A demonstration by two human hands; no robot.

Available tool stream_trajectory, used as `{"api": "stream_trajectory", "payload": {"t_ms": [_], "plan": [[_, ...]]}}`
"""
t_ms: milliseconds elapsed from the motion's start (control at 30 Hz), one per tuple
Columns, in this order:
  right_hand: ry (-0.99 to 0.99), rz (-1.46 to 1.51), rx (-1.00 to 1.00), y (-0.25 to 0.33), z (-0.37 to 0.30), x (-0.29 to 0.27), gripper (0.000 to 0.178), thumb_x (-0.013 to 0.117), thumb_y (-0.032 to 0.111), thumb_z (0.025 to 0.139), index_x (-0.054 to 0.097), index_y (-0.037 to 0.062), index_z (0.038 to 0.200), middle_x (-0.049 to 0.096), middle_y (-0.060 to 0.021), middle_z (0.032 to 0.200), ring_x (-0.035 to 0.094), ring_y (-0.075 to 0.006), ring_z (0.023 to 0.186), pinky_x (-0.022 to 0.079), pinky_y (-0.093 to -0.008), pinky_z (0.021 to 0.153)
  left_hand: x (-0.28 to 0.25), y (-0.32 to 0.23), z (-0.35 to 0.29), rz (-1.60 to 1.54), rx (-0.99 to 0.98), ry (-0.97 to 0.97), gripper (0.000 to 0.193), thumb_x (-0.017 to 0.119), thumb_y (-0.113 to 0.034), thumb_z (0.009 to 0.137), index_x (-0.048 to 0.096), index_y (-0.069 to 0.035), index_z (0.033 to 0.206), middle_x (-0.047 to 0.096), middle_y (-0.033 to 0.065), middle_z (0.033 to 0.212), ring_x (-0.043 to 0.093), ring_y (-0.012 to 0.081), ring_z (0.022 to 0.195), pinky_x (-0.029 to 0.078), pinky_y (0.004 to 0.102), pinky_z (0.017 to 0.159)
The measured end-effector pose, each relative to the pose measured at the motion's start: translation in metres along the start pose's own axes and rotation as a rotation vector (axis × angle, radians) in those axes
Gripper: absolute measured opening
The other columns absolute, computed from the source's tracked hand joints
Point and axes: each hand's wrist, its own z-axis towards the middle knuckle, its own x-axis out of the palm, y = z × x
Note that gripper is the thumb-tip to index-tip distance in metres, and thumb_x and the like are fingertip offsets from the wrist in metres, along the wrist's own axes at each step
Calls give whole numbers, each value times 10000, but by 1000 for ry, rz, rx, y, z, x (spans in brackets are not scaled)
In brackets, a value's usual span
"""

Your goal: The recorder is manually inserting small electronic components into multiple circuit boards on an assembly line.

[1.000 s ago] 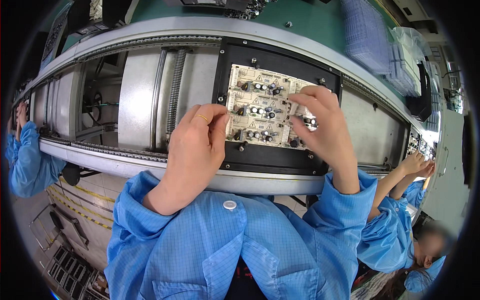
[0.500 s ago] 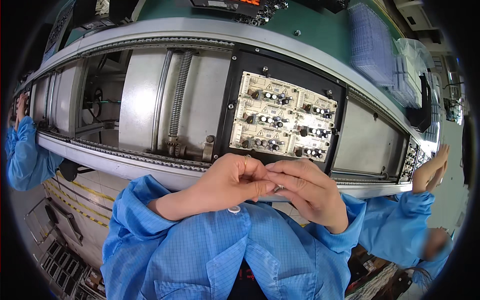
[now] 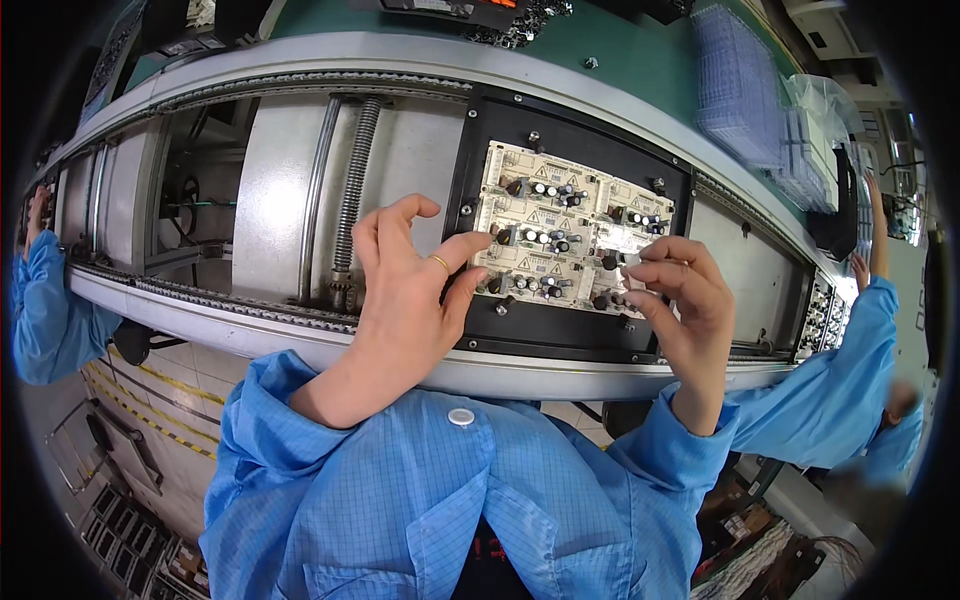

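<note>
A cream-coloured panel of circuit boards (image 3: 535, 220), studded with black capacitors and other small parts, lies on a black fixture plate (image 3: 570, 328). My left hand (image 3: 410, 280), a ring on one finger, reaches over the panel's left edge. Its thumb and index finger are apart there, with nothing visible between them. At the panel's right side my right hand (image 3: 692, 300) has its fingers and thumb curled toward each other over the lower boards. Whatever small thing may sit between those fingertips is too small to make out.
The plate rides on a conveyor with metal rails (image 3: 225, 322), beside a threaded spring-like shaft (image 3: 360, 185). Clear plastic trays (image 3: 738, 85) stack on the green bench (image 3: 620, 75) beyond. One co-worker's blue sleeve (image 3: 830, 385) is at right, another's (image 3: 55, 310) at left.
Both my hands have parted from their meeting point in front of the conveyor and moved forward onto the panel, one to each side. The co-worker at right has stretched an arm farther forward.
</note>
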Motion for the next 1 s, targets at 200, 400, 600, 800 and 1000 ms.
{"api": "stream_trajectory", "payload": {"t_ms": [200,400,600,800,1000], "plan": [[14,102,49,-11,5,-6,228,693,-142,750,672,-68,964,564,-118,1152,672,-213,969,568,-286,836,5,7,-4,-26,-21,-2,255,742,-36,777,715,-115,1018,443,151,1200,340,363,1147,332,432,978],[-37,108,67,-14,5,-8,215,679,-151,756,674,-71,955,566,-126,1200,676,-226,987,573,-291,839,12,7,-3,-127,-130,30,219,757,-62,774,737,-105,988,470,124,1182,338,349,1157,326,431,984],[-34,-25,63,-20,6,-12,218,662,-143,770,678,-56,969,575,-126,1213,669,-211,981,563,-278,831,15,5,-1,-147,-144,28,208,753,-74,783,735,-98,989,487,122,1170,344,343,1156,323,430,983],[26,-381,-133,-22,18,-6,230,675,-118,765,684,-23,974,615,-129,1152,665,-252,969,548,-291,782,12,6,-2,7,-56,2,223,736,-58,792,715,-100,1009,485,128,1191,355,347,1150,315,445,977],[35,-629,-352,-16,33,1,387,787,50,696,682,75,1067,677,-62,1023,561,-289,965,470,-376,827,14,6,-1,0,-37,22,229,724,-31,793,677,-90,1009,480,124,1214,349,351,1160,310,449,983]]}}
